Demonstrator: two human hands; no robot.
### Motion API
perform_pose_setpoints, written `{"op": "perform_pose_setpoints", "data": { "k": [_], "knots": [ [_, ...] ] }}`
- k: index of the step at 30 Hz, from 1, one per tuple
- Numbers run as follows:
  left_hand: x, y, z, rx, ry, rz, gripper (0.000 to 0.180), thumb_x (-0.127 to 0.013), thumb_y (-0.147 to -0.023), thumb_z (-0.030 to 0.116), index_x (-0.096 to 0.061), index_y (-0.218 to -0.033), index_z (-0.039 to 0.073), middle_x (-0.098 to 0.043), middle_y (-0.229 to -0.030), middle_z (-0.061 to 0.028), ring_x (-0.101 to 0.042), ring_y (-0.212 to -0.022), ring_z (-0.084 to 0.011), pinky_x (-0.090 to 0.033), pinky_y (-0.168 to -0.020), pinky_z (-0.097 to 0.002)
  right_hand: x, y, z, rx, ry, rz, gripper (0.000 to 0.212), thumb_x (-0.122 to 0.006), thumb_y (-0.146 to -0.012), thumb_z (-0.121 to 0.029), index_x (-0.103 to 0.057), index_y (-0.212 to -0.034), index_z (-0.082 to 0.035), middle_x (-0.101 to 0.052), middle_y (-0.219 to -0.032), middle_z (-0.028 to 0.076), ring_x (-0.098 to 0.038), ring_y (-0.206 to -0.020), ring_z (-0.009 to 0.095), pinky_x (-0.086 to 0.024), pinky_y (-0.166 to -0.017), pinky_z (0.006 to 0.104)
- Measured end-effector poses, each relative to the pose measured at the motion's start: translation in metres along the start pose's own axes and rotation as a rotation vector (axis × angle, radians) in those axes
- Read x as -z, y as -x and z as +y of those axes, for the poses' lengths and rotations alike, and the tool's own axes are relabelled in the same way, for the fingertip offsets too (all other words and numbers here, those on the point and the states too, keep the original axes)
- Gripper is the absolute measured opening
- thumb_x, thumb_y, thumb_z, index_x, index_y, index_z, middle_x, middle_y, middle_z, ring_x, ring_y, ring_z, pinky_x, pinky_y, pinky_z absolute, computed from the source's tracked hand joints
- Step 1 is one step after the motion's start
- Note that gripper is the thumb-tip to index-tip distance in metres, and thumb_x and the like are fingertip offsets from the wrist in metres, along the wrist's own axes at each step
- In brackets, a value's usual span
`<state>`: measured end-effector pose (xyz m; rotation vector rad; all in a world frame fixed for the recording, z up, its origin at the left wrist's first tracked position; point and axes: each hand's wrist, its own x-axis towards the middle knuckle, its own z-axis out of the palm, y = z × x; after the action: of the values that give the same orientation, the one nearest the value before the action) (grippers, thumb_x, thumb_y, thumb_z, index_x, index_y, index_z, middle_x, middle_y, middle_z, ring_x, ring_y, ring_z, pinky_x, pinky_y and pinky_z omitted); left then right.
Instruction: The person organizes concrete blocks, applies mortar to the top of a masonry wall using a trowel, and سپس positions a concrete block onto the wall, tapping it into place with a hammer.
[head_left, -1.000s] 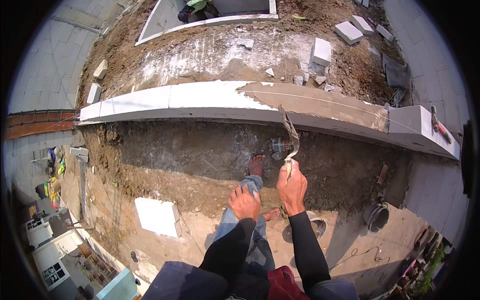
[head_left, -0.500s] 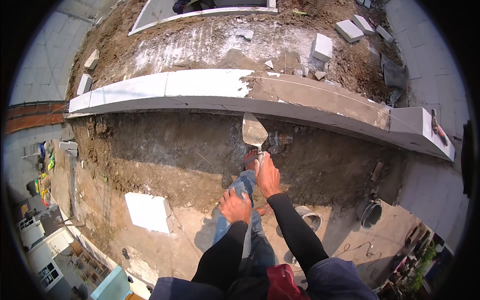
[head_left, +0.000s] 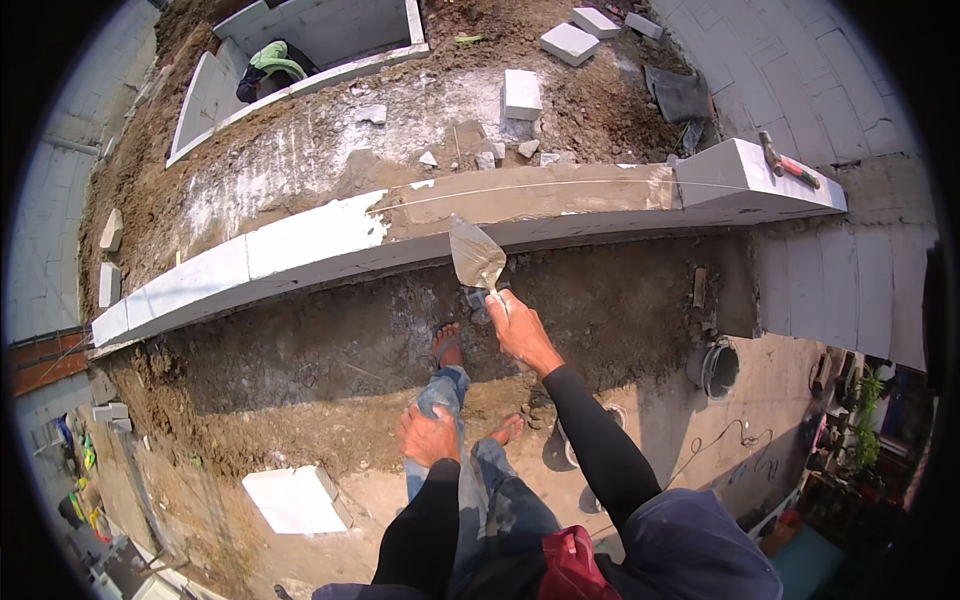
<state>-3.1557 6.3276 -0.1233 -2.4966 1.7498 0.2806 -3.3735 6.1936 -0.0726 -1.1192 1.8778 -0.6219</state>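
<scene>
My right hand [head_left: 523, 333] is closed round the handle of a pointed trowel [head_left: 476, 256]. The mortar-smeared blade points away from me, and its tip overlaps the near face of a low white block wall [head_left: 310, 238] in the view; whether they touch I cannot tell. A grey-brown layer of mortar [head_left: 540, 189] covers the middle stretch of the wall's top, with a taut string running over it. My left hand [head_left: 428, 437] lies over the knee of my jeans [head_left: 450, 385], fingers draped on the cloth, holding no tool.
A hammer [head_left: 785, 165] lies on the raised block at the wall's right end. Buckets [head_left: 718, 371] stand to my right, and white blocks [head_left: 298, 500] lie at lower left. Beyond the wall are loose blocks [head_left: 522, 94] and a person [head_left: 275, 68] bending inside a block enclosure.
My view has swung to the right. The trowel has come up to the wall's near face, its blade tilted further left. My left hand has stayed on the knee.
</scene>
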Motion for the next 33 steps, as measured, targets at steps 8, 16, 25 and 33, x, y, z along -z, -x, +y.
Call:
{"op": "perform_pose_setpoints", "data": {
  "k": [8, 16, 25, 33],
  "knots": [
    [0.000, -0.012, 0.010, -0.001, 0.007, -0.017, 0.038, -0.071, -0.088, 0.033, -0.066, -0.121, 0.014, -0.061, -0.128, -0.0051, -0.061, -0.115, -0.0308, -0.050, -0.095, -0.0485, -0.026, -0.013, -0.131, 0.140, 0.387, -0.011, 0.039, -0.047, -0.107, -0.031, -0.062, -0.107, 0.005, -0.071, -0.088, 0.033, -0.069, -0.086, 0.053, -0.054, -0.080, 0.0597],
    [0.015, -0.025, 0.026, 0.085, 0.073, -0.023, 0.046, -0.068, -0.087, 0.040, -0.070, -0.123, 0.011, -0.067, -0.125, -0.0076, -0.063, -0.115, -0.0328, -0.051, -0.095, -0.0493, 0.053, -0.064, -0.085, -0.028, 0.590, 0.004, 0.046, -0.048, -0.105, -0.037, -0.063, -0.115, 0.006, -0.071, -0.105, 0.035, -0.068, -0.103, 0.053, -0.053, -0.092, 0.0575],
    [0.015, -0.038, 0.021, 0.080, 0.101, -0.056, 0.046, -0.072, -0.084, 0.042, -0.071, -0.119, 0.011, -0.069, -0.118, -0.0080, -0.066, -0.107, -0.0327, -0.053, -0.090, -0.0506, -0.036, -0.069, -0.107, -0.224, -0.314, -0.191, 0.049, -0.045, -0.106, -0.040, -0.060, -0.093, 0.005, -0.063, -0.067, 0.014, -0.067, -0.054, 0.029, -0.055, -0.052, 0.0438],
    [0.021, -0.039, 0.020, 0.051, 0.025, -0.107, 0.047, -0.073, -0.083, 0.042, -0.071, -0.119, 0.011, -0.069, -0.118, -0.0080, -0.066, -0.109, -0.0323, -0.054, -0.090, -0.0490, -0.048, -0.053, -0.142, 0.068, 0.443, -0.188, 0.046, -0.050, -0.105, -0.038, -0.065, -0.114, 0.005, -0.072, -0.103, 0.032, -0.069, -0.102, 0.050, -0.054, -0.092, 0.0562]
  ]
}}
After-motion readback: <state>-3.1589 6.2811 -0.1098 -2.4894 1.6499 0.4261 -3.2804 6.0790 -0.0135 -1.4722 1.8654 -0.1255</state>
